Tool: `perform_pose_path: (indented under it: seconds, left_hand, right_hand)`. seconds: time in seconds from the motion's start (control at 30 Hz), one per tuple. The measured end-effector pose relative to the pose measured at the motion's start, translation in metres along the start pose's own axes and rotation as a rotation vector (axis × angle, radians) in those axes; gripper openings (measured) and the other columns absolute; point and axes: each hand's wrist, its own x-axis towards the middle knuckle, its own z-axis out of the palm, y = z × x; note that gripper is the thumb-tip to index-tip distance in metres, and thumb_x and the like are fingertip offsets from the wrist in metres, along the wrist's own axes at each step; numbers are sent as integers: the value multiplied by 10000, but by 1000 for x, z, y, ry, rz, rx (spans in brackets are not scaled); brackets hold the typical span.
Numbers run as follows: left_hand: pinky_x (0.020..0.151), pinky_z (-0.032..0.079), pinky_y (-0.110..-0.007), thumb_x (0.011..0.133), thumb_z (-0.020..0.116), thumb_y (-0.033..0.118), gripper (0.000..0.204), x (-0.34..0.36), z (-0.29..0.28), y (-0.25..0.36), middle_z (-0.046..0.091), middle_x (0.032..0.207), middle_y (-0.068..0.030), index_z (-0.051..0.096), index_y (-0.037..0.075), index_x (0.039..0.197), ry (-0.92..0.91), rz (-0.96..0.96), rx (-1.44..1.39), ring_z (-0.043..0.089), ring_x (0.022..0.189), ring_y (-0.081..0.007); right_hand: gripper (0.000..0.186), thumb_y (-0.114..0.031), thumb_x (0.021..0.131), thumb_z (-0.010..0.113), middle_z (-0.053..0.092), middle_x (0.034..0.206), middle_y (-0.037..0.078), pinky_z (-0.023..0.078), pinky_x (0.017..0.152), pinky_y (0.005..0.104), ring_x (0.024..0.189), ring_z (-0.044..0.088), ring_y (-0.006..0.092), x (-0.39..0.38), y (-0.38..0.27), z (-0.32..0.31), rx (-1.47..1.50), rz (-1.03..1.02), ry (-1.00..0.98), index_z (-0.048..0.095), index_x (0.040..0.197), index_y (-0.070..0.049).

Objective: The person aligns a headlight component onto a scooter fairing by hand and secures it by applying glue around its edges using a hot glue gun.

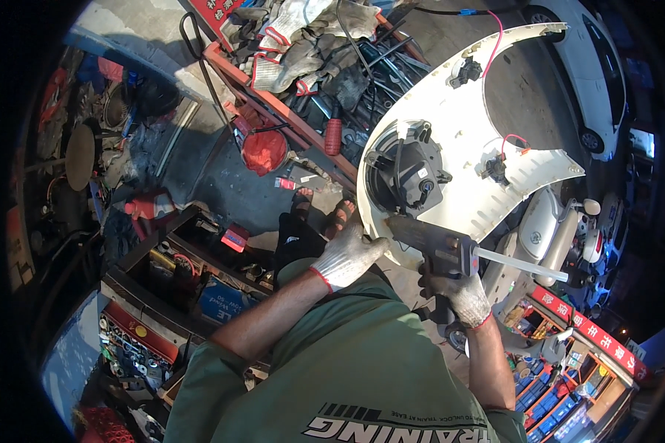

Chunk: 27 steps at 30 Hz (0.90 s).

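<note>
A cream-white scooter front panel [458, 188] with a round black headlight unit [403, 173] set in it stands tilted before me, its inner side facing up. My left hand [347, 257], in a white work glove with a red cuff, grips the panel's near left edge, thumb pointing right; some of its fingers are hidden. My right hand [458, 294], gloved too, is closed around the handle of a dark glue gun [440, 247]. A translucent glue stick [524, 264] juts from the gun's back end. The gun's nozzle end lies over the panel's near edge, below the headlight; contact cannot be made out.
Beyond the panel, a red-framed rack [273, 118] holds used gloves and several hand tools. At left stands an open wooden drawer unit [177, 258] with parts inside. Parked scooters [543, 229] and a shelf of blue bins [554, 391] are at right; a white car [591, 70] is farther off.
</note>
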Motion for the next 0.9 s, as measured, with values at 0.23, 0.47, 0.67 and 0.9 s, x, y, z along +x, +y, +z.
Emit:
perform_pose_path:
  seconds: [0.23,0.47,0.67,0.9]
  left_hand:
    - [776,558,-317,916,702,253,409,0,1,-3,661,953,-107,546,-9,1187,46,42,65,681,839,-170]
    - [776,540,-326,895,712,273,382,-1,1,1,652,930,-97,578,6,1133,31,5,41,661,824,-171]
    - [783,538,-334,886,716,283,365,-4,2,6,658,912,-91,597,10,1098,85,28,3,661,818,-173]
    - [804,551,-325,896,702,268,365,-2,1,4,683,960,-96,595,7,1128,42,-28,47,683,826,-170]
  right_hand:
    - [425,19,811,715,668,986,66,541,675,290,817,639,139,-2,3,-1,49,14,-54,578,1212,-20]
    - [365,54,837,675,663,1039,47,533,798,279,933,619,117,-9,3,11,-37,-56,5,609,1188,-21]
    - [415,47,821,684,663,1026,55,541,775,285,911,634,130,-5,10,9,-103,-85,10,582,1217,-19]
    - [509,24,834,690,668,1030,73,552,741,289,883,654,138,1,18,5,-170,-65,-12,503,1304,-22]
